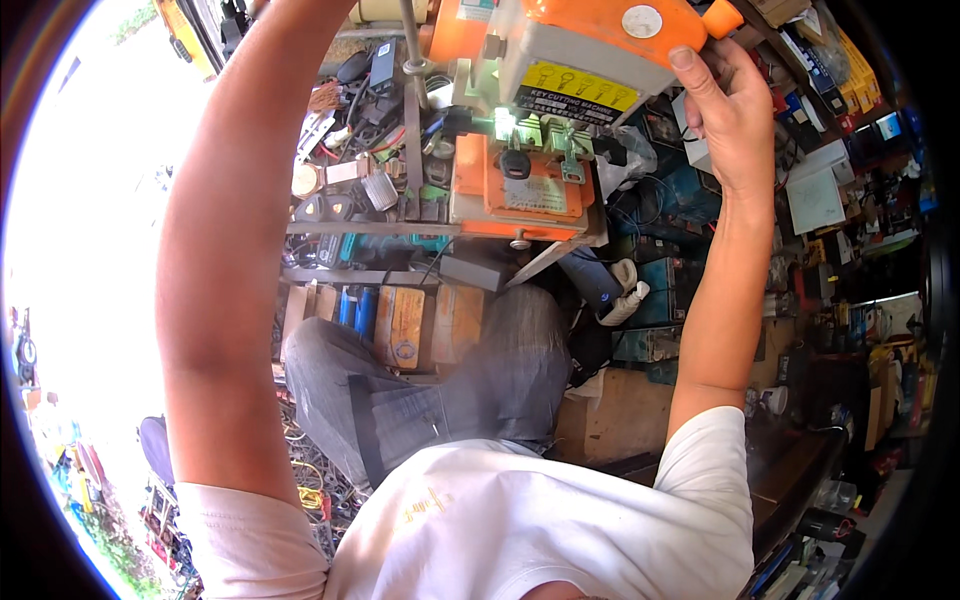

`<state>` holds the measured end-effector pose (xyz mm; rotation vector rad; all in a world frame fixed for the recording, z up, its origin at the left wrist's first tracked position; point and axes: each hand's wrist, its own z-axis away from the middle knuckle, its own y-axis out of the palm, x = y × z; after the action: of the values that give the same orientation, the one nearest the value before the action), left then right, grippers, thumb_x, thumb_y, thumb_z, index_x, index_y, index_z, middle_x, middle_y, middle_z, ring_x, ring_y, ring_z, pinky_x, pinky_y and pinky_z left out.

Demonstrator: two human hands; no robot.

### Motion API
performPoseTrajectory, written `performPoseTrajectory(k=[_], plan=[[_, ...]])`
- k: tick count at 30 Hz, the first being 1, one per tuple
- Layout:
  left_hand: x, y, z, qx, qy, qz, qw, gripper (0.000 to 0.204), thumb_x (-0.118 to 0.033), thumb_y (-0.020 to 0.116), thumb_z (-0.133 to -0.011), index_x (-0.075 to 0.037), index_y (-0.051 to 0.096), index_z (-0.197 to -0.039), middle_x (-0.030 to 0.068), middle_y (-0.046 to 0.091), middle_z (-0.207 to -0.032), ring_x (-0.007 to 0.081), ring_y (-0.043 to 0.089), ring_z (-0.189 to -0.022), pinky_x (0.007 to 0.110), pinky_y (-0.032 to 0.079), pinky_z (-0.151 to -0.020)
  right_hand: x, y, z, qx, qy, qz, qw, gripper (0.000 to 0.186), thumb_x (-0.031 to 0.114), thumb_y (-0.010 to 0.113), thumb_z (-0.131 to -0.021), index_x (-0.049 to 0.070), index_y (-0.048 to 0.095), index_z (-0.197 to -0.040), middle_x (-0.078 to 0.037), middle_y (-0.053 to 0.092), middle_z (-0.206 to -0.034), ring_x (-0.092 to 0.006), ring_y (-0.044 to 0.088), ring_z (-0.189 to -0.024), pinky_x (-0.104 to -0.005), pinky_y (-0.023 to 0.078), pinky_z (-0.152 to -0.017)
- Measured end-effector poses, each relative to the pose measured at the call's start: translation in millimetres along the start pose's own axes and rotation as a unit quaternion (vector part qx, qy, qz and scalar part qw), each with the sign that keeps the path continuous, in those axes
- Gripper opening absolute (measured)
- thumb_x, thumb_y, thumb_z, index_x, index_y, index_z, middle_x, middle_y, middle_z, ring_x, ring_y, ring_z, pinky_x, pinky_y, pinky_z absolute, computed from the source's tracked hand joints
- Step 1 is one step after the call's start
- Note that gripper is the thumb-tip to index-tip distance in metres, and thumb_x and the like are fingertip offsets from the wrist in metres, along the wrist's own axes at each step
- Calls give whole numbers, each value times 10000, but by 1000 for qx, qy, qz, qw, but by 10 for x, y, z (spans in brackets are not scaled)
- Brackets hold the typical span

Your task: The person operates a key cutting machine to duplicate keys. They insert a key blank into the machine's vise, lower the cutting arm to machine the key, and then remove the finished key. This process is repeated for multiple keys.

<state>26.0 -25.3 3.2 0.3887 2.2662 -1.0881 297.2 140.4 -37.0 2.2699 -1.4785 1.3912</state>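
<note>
Far, on the front of the orange-and-grey machine (600, 22), a yellow-and-black label (578, 86): a row of key drawings on the yellow, clear pale capitals on the black, smaller characters below. Higher up, a round white sticker (642, 21), marks too faint to read. Nearer, on the orange block (497, 200), a pale plate (542, 193) with fine, illegible print. To the left, unclear printing on a brown box (400, 322). Nearest, small orange lettering (428, 504) on the white shirt (590, 520).

Glossy machine housing (590, 22), metal clamps (548, 134), plastic key head (514, 164); matt cloth shirt (560, 520)
</note>
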Motion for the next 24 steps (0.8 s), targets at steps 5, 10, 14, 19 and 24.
performPoseTrajectory(k=[5,10,14,19,24], plan=[[1,7,-9,-8,1,-6,1000,438,-435,839,-852,-4,761,-863,10,584,-573,88,520,-496,287,418,-466,-44,-31,-14,10,-6,2,1000,593,391,817,-906,-44,616,-1256,0,628,-861,-18,446,-539,-198,325,-454],[-28,4,-1,-6,-11,-5,1000,441,-437,838,-852,-4,762,-870,9,584,-574,90,517,-497,284,419,-467,-97,-72,-9,6,-17,17,1000,530,389,812,-913,-22,631,-1193,15,607,-805,-17,441,-524,-199,318,-448],[-23,12,12,-10,-17,1,1000,437,-438,839,-851,-8,765,-875,8,586,-575,88,518,-499,282,419,-467,-63,-20,12,-9,-24,17,1000,493,374,823,-906,-4,641,-1165,37,571,-756,-13,444,-528,-198,316,-449],[-6,26,-21,-12,-13,2,1000,431,-433,840,-853,-9,767,-879,6,584,-576,87,521,-502,283,420,-467,-17,24,51,-42,-17,25,999,439,352,830,-904,13,660,-1124,58,526,-731,-14,442,-533,-199,311,-453],[19,19,-30,-8,-11,21,1000,416,-422,842,-856,-14,767,-875,6,602,-585,89,534,-512,287,435,-482,38,74,74,-57,-23,40,997,408,341,827,-909,15,664,-1092,63,507,-722,-15,442,-535,-202,313,-455]])
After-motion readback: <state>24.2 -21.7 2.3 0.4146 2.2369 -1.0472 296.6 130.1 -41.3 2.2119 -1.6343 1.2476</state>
